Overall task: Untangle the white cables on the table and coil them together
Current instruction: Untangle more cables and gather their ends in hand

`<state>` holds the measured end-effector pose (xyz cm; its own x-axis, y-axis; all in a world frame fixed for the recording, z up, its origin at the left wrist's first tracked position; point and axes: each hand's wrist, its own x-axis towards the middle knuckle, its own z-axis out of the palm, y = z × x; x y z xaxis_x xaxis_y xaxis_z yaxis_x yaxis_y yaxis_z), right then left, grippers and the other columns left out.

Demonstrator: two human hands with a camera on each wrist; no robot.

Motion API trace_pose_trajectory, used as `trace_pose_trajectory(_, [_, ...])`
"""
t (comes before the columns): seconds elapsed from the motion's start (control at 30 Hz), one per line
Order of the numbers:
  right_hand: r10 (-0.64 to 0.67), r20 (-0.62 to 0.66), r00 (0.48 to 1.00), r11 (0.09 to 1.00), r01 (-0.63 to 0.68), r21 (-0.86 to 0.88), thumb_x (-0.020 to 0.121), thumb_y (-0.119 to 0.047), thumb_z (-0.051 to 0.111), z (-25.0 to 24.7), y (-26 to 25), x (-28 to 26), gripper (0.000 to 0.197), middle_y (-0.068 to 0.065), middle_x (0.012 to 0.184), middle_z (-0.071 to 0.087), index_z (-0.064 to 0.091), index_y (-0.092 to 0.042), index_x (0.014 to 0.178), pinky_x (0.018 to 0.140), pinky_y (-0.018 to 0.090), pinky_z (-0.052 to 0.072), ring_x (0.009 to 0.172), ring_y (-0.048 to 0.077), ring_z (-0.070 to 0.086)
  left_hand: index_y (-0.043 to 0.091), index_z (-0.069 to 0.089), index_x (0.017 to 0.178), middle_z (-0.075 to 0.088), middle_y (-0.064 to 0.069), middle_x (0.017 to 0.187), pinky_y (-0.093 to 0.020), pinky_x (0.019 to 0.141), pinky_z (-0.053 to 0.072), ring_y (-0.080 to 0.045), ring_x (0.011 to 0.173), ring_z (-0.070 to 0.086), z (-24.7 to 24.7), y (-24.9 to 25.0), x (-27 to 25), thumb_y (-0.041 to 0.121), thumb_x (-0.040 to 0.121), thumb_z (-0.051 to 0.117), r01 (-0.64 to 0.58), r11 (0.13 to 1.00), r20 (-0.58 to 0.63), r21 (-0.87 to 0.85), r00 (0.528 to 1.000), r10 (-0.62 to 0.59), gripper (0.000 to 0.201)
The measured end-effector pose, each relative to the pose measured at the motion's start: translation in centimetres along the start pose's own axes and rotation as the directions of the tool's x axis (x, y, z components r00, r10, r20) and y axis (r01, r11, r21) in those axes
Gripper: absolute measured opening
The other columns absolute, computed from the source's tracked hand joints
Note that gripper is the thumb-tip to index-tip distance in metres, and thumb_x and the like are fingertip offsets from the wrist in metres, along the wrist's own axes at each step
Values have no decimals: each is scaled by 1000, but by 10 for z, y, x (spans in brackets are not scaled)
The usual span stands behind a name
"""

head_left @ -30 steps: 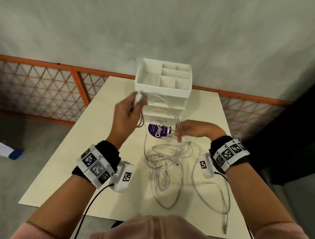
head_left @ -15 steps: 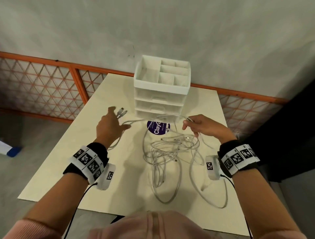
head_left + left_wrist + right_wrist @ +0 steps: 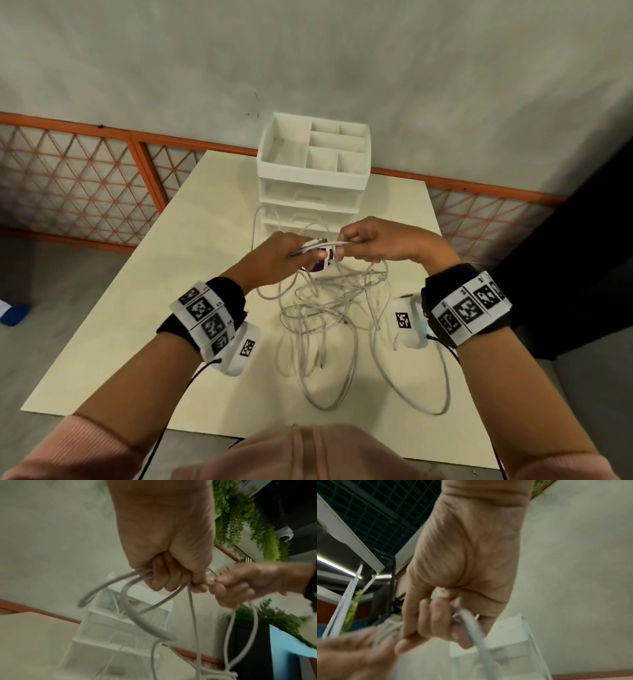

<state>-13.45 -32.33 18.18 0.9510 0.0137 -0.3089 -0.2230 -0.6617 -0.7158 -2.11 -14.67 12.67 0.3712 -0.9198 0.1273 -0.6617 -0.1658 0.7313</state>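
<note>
Loosely snarled, the white cables [image 3: 322,308] sprawl in overlapping loops, strands gripped by both hands [image 3: 329,248].

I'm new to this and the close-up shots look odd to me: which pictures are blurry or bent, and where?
Head view: sharp, though the wide lens bows the table edges and the orange railing. Left wrist view: the left hand is fairly crisp, while the white cables and drawer unit look soft. Right wrist view: blurriest, with the left hand smeared.
</note>
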Motion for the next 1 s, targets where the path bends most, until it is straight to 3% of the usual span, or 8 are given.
trace_pose_trajectory(0.1, [5,8,1000,998,-5,69,92,-18,58,4,26,0,7,-14,47,54,61,-18,86,58,18,41,46,2,47,31,55,65,57,11,56,-11,57,37,-1,58,56,-19,-1,-3,42,89,57,-53,998,-136,38,989,58,27])
trace_pose_trajectory(0.3, [101,-167,981,991,-83,108,92,-19,57,23,90,11,12,3,70,58,58,-14,81,74,33,45,67,15,55,16,54,63,52,22,49,-7,52,32,4,49,48,-50,8,-5,20,92,58,-73,994,-443,80,891,101,30])
trace_pose_trajectory(0.37, [80,-200,977,993,-59,106,93,-17,54,21,95,15,14,-1,74,60,58,-18,80,81,35,43,74,14,56,11,53,63,46,9,44,-9,50,32,-1,47,45,-47,4,-6,23,94,56,-46,995,-490,89,868,84,33])
trace_pose_trajectory(0.47, [26,-314,949,991,16,131,95,-14,51,12,87,14,15,-3,78,63,61,-15,84,81,23,44,73,-1,60,4,56,67,38,5,46,-11,49,31,-2,46,45,-40,-8,-9,26,95,54,37,998,-565,54,825,0,36])
trace_pose_trajectory(0.6, [-52,-538,841,973,165,164,95,-13,50,-16,63,3,15,0,79,66,63,-5,93,70,8,45,68,-6,63,15,48,61,44,-1,52,-14,55,34,-6,50,47,-35,-37,-22,30,96,50,197,980,-487,40,860,-153,38])
trace_pose_trajectory(0.8, [-290,-685,668,957,201,-209,88,-18,63,-45,8,-7,8,5,80,59,58,-12,91,66,23,42,69,14,50,20,41,55,42,3,50,-18,53,32,-12,51,41,-19,-48,-33,32,95,52,327,943,-263,60,917,-301,44])
trace_pose_trajectory(0.9, [-245,-667,704,961,84,-264,83,-33,68,-48,0,-11,23,7,68,54,61,-11,82,55,17,31,57,7,40,20,42,56,45,2,51,-22,54,33,-15,51,43,-23,-50,-36,33,95,51,354,935,-318,17,889,-330,43])
trace_pose_trajectory(1.0, [41,-502,864,941,-203,-271,74,-51,71,-50,10,-13,54,1,53,42,58,1,69,52,26,27,50,10,36,17,43,59,46,-2,53,-25,52,33,-17,51,42,-36,-53,-43,30,96,50,382,924,-412,25,846,-338,40])
